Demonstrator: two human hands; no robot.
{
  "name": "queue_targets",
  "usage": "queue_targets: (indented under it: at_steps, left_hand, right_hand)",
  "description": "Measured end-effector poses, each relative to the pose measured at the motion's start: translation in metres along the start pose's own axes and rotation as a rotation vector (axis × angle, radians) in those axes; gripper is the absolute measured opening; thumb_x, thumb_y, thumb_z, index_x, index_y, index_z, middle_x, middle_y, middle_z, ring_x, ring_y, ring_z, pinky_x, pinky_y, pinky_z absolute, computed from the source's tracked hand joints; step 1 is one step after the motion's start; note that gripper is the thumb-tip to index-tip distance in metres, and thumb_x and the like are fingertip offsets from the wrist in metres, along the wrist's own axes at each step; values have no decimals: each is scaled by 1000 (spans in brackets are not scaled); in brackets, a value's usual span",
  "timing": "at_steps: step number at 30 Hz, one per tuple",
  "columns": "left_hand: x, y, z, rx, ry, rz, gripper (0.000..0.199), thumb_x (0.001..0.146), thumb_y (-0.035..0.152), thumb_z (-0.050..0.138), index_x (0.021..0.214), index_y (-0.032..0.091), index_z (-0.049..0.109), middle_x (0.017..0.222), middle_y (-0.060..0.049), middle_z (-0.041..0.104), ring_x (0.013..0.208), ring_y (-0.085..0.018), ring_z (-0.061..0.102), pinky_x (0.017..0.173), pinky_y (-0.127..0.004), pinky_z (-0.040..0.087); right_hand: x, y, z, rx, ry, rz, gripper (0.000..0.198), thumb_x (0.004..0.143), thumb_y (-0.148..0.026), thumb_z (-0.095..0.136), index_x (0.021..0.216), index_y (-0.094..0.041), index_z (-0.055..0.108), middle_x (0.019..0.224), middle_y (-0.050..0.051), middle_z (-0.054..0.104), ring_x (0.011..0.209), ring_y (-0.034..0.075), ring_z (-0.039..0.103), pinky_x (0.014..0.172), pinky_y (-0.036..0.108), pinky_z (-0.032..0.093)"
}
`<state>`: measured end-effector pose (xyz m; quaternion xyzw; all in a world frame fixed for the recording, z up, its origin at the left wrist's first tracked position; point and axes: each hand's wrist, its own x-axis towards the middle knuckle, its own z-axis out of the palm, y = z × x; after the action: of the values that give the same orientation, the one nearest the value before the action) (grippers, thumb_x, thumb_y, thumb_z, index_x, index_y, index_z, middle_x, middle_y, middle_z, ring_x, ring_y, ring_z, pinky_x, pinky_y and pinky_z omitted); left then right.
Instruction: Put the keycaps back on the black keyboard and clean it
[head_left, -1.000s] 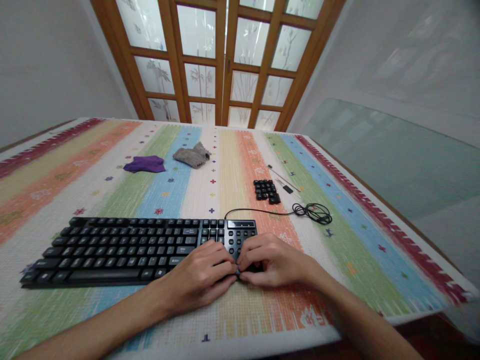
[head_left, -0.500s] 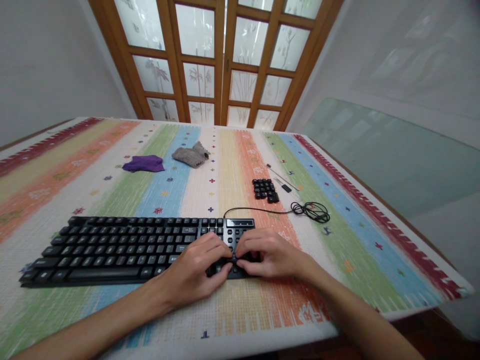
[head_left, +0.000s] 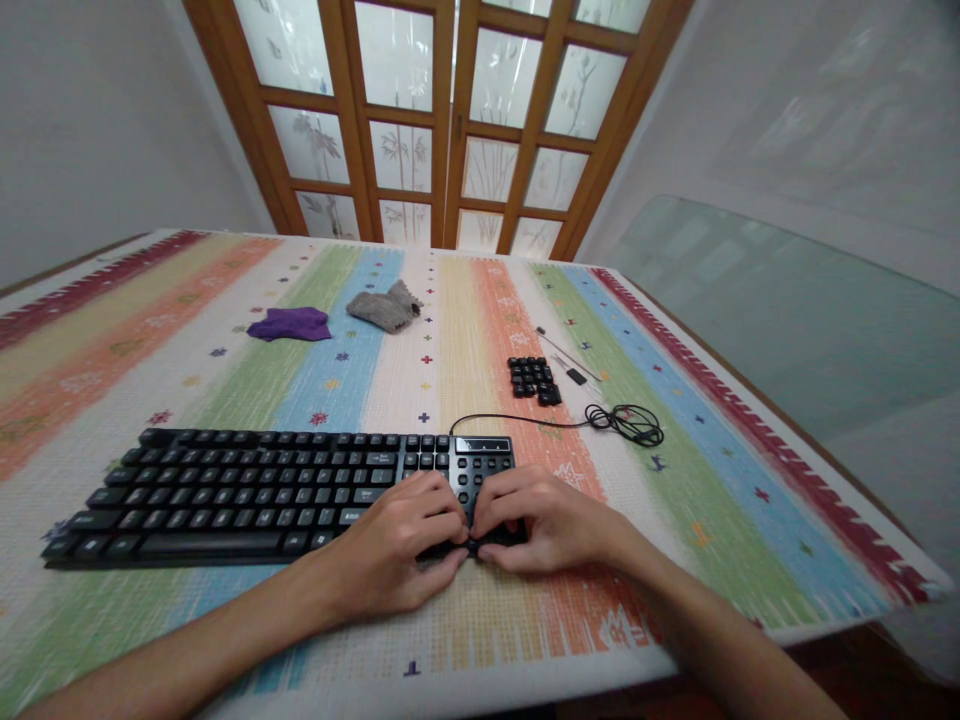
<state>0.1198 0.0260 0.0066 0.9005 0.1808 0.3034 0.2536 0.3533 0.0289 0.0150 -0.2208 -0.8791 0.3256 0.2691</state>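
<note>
The black keyboard lies flat on striped cloth, number-pad sockets exposed.

the pale legends on the keyboard are too small to read.

Left fingers, right fingers shifted since half-second ago: now at front edge of number pad.

Keyboard looks like plain black plastic, mostly matt with a faint sheen on the keys, and the strip above the number pad is way glossier. Loose keys are black plastic too, kinda shiny. Cable has a smooth plastic skin. Purple rag is soft matt cloth, grey one is rougher and fuzzy. Tablecloth looks woven. Doors: smooth wood, frosted glass panes.
</note>
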Motion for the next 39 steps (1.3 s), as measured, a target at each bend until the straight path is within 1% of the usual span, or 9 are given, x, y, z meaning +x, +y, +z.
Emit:
queue_targets:
  at_steps: [9, 13, 17, 22, 26, 28, 30, 34, 39]
  left_hand:
    - [0, 2, 0, 16, 24, 4, 7, 90, 10, 59, 87, 16, 61, 83, -4, 63, 83, -19, 54, 77, -33, 45]
    - [0, 2, -1, 14, 25, 1, 7, 91, 11, 59, 88, 16, 62, 82, -4, 63, 82, -19, 55, 76, -33, 46]
    - [0, 0, -1, 11, 14, -23, 7, 93, 12, 59, 89, 17, 62, 85, -5, 63, 85, -20, 55, 77, -32, 47]
    - [1, -2, -1, -6, -3, -12, 8, 92, 12, 59, 87, 17, 63, 85, -5, 64, 85, -19, 55, 78, -33, 47]
    - [2, -2, -1, -20, 2, -12, 8, 92, 12, 59, 88, 17, 64, 86, -5, 64, 85, -20, 55, 77, -33, 47]
    - [2, -2, -2, -30, 23, -44, 7, 92, 12, 59, 93, 17, 64, 88, -5, 65, 87, -20, 56, 78, -34, 48]
    - [2, -2, -2, -38, 40, -77, 10, 93, 13, 59, 99, 17, 65, 91, -6, 65, 91, -21, 57, 81, -35, 48]
    - [2, -3, -1, -29, 32, -105, 13, 95, 13, 57, 104, 17, 66, 94, -6, 65, 94, -21, 56, 83, -36, 48]
    - [1, -3, -3, -24, 0, -113, 14, 97, 15, 56, 106, 17, 66, 94, -6, 64, 93, -21, 56, 84, -38, 48]
  right_hand:
    - [-1, 1, 3, -5, 19, -19, 8, 89, -19, 66, 88, -15, 73, 82, 5, 72, 70, 14, 64, 65, 27, 51]
    - [0, 1, 2, -25, 33, -36, 8, 90, -19, 65, 88, -16, 72, 78, 4, 70, 66, 14, 61, 62, 26, 49]
    - [0, 1, 0, -37, 11, -5, 10, 91, -19, 62, 90, -16, 71, 78, 3, 69, 67, 13, 60, 63, 26, 49]
    - [0, -1, -1, -52, 11, -3, 10, 91, -22, 64, 90, -16, 72, 73, 1, 65, 62, 13, 57, 57, 25, 44]
    - [0, 0, -2, -26, 21, -2, 11, 92, -24, 65, 91, -15, 72, 70, 0, 63, 59, 11, 56, 57, 23, 43]
    - [0, 1, -3, -12, 58, 18, 11, 92, -24, 67, 91, -14, 73, 67, -1, 62, 57, 10, 54, 56, 23, 42]
    - [1, 2, -5, 9, 72, 69, 11, 91, -24, 69, 92, -14, 73, 66, -2, 61, 55, 10, 53, 56, 22, 42]
    - [2, 1, -11, 17, 18, 171, 11, 91, -25, 71, 92, -15, 73, 68, -2, 63, 57, 10, 53, 57, 22, 41]
    - [3, -1, -13, -22, -27, 180, 9, 93, -22, 67, 90, -16, 73, 77, 1, 68, 66, 12, 57, 65, 24, 45]
